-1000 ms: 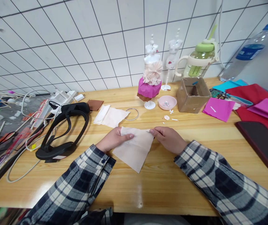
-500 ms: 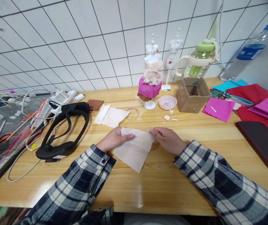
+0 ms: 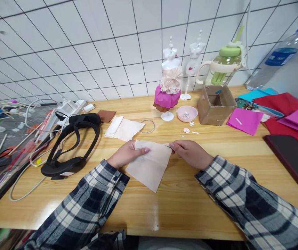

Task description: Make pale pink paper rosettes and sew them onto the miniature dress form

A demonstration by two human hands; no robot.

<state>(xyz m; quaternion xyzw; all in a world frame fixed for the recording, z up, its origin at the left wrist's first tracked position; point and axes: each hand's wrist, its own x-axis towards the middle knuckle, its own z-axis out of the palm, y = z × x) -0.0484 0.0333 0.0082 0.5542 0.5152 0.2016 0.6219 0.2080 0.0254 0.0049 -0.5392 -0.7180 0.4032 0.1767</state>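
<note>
My left hand is closed on the upper left edge of a pale pink sheet of crinkled paper or cloth, its thumb lying flat on top. The sheet hangs just over the table, one corner pointing towards me. At its upper right corner, my right hand pinches a thin dark needle-like piece; most of that piece is hidden by the fingers. Beyond my hands lies another pale pink piece, partly folded, beside a thin metal ring.
A small dress form in a pink and magenta outfit stands at the back, near a pink dish and a cardboard box. A black headset strap lies left. Right are coloured sheets and a phone.
My right hand has shifted slightly right, drawing the needle-like piece along so less of it lies over the sheet. My left hand still holds the sheet in the same place.
</note>
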